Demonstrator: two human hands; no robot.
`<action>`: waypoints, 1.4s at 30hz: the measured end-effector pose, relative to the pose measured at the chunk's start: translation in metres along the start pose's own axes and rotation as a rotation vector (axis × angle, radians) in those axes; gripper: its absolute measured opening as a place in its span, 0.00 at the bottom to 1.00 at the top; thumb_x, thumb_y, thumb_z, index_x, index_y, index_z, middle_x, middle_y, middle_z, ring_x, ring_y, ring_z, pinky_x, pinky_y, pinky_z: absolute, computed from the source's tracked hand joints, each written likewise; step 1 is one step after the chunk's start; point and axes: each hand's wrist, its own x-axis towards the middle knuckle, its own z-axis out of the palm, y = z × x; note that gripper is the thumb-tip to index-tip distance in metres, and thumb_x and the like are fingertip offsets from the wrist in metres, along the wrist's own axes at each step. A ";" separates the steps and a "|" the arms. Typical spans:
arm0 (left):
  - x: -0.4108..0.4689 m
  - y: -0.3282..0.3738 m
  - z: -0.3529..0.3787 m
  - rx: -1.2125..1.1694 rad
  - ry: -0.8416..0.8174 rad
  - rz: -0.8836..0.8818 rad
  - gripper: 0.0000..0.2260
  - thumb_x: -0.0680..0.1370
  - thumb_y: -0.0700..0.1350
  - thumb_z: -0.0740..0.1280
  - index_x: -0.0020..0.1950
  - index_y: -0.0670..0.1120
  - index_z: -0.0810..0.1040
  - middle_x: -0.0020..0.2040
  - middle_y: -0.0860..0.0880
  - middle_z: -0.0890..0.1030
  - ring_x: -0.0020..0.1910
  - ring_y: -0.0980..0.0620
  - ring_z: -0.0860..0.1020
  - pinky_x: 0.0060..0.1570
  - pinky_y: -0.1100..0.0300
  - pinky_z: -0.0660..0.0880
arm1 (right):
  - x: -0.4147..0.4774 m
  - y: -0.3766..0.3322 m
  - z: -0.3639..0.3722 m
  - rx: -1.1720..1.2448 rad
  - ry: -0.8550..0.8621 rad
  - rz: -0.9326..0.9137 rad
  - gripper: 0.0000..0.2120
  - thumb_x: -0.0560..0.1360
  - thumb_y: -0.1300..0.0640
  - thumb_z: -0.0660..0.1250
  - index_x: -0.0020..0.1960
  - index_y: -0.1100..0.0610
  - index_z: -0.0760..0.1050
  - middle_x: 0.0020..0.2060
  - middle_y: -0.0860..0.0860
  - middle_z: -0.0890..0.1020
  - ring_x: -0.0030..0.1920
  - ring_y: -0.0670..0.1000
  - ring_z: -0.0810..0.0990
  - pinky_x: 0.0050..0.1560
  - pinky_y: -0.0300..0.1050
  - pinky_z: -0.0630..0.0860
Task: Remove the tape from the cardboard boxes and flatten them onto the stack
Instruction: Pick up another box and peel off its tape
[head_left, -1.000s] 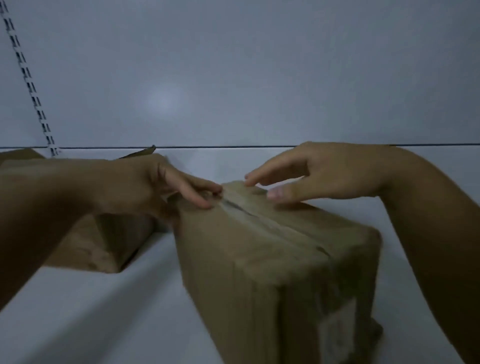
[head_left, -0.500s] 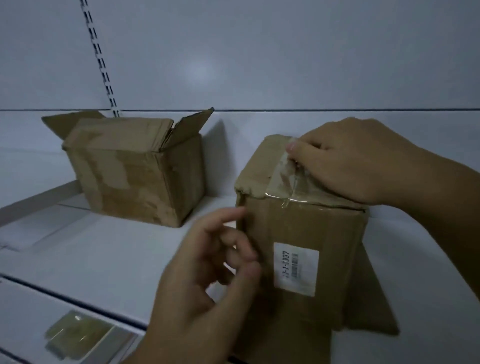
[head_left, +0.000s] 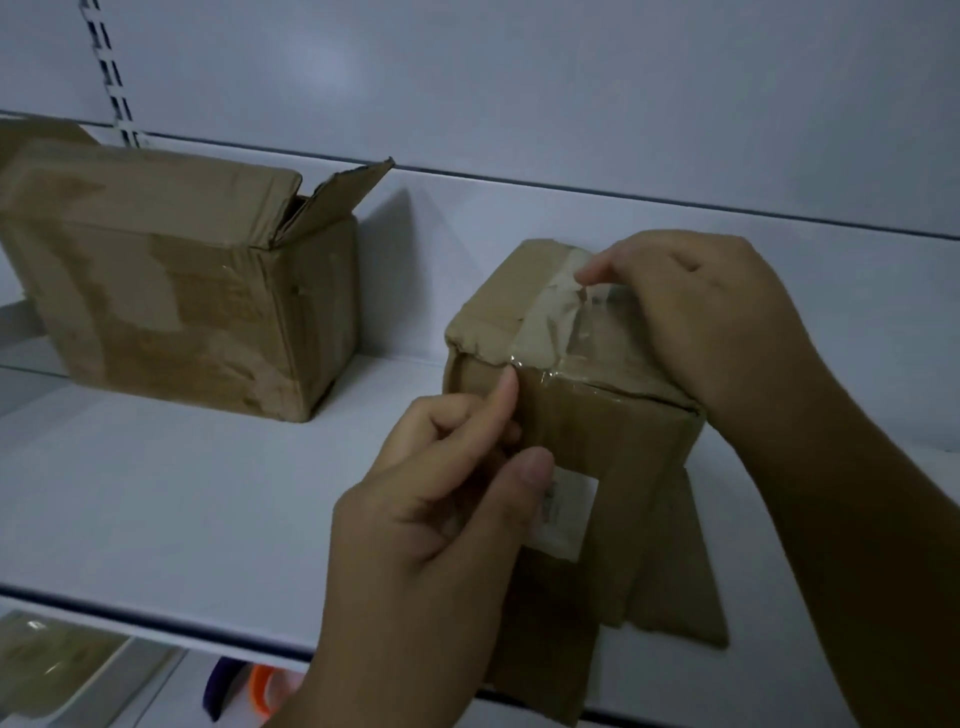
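Observation:
A small brown cardboard box stands on the white shelf, its lower flaps spread out over the shelf's front edge. Clear tape runs across its top and down the front. My right hand rests on the box top and pinches a lifted edge of that tape between thumb and fingertips. My left hand is against the box's front face, with its index fingertip at the tape on the upper front edge and its thumb over a white label.
A bigger cardboard box with raised top flaps stands at the back left of the shelf. A slotted upright runs up the white back wall. Below the shelf edge lie a packet and purple and orange items.
The view has swung from close over the box top to a higher look at its front. My left hand rose to the box's upper front edge. My right hand keeps pinching the tape on top.

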 end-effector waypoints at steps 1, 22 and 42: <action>0.001 0.004 0.000 -0.055 0.003 -0.066 0.17 0.70 0.54 0.68 0.57 0.67 0.75 0.43 0.61 0.81 0.41 0.62 0.80 0.40 0.70 0.77 | -0.001 0.005 0.003 0.090 0.052 -0.025 0.18 0.79 0.59 0.57 0.38 0.40 0.75 0.39 0.32 0.77 0.43 0.29 0.74 0.44 0.23 0.66; 0.073 0.042 -0.041 0.097 -0.641 -0.546 0.11 0.58 0.50 0.70 0.34 0.43 0.84 0.24 0.51 0.74 0.24 0.56 0.73 0.22 0.65 0.71 | -0.024 0.027 0.029 0.753 0.354 -0.223 0.17 0.76 0.65 0.52 0.35 0.53 0.74 0.36 0.53 0.82 0.41 0.55 0.82 0.48 0.47 0.78; 0.032 0.029 -0.016 -0.078 -0.102 -0.477 0.18 0.58 0.39 0.74 0.43 0.48 0.72 0.31 0.51 0.84 0.34 0.55 0.83 0.38 0.61 0.81 | -0.030 0.019 0.024 0.644 0.347 -0.192 0.19 0.77 0.69 0.51 0.38 0.54 0.76 0.37 0.52 0.81 0.41 0.55 0.80 0.46 0.45 0.77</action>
